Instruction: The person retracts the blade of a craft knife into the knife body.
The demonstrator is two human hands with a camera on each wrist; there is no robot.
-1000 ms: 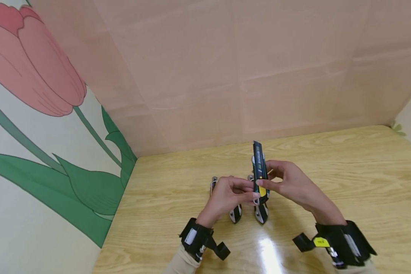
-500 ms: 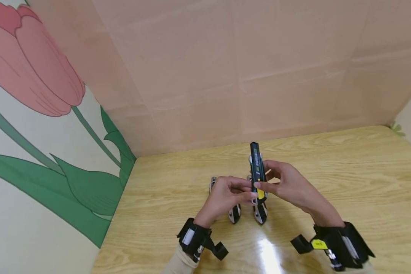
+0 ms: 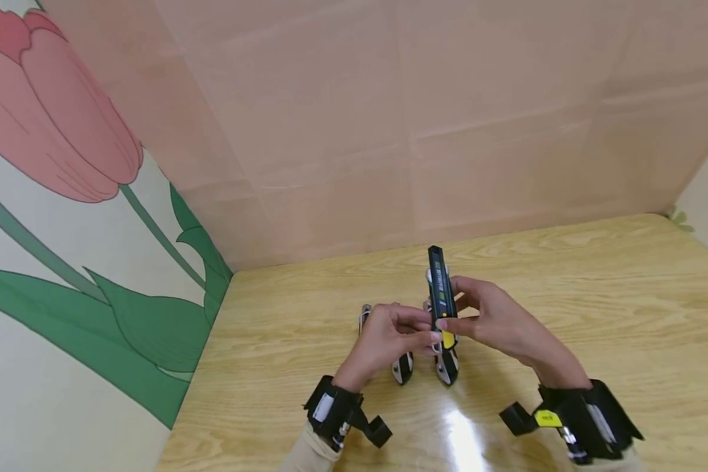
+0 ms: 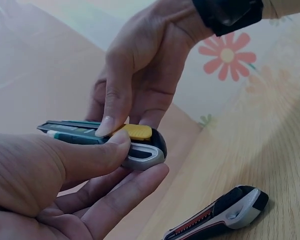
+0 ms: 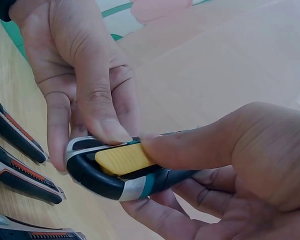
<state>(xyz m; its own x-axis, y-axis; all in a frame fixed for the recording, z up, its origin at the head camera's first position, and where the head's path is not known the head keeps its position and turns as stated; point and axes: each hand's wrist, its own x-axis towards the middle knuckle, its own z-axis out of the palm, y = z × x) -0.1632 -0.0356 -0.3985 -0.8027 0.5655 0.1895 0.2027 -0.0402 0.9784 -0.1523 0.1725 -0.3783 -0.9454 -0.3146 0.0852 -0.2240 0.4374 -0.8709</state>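
A utility knife (image 3: 441, 288) with a dark, lettered body, teal and grey sides and a yellow slider (image 5: 124, 159) is held up above the table, lettered face toward me. My left hand (image 3: 383, 337) pinches its lower, slider end between thumb and fingers. From the other side my right hand (image 3: 498, 324) grips it, its thumb (image 5: 190, 147) pressed at the slider's edge, fingers curled beneath. Both thumbs lie close together in the wrist views. No bare blade shows at the far end.
Other utility knives (image 3: 402, 368) lie on the wooden table (image 3: 259, 393) beneath the hands; the right wrist view shows three, black, grey and red (image 5: 25, 172). A pink sheet (image 3: 330, 131) hangs behind the table. A tulip-patterned wall (image 3: 82, 328) stands at left.
The knife has shifted slightly left, its far end tilting a little. Both hands keep their hold, and the view has drifted slightly.
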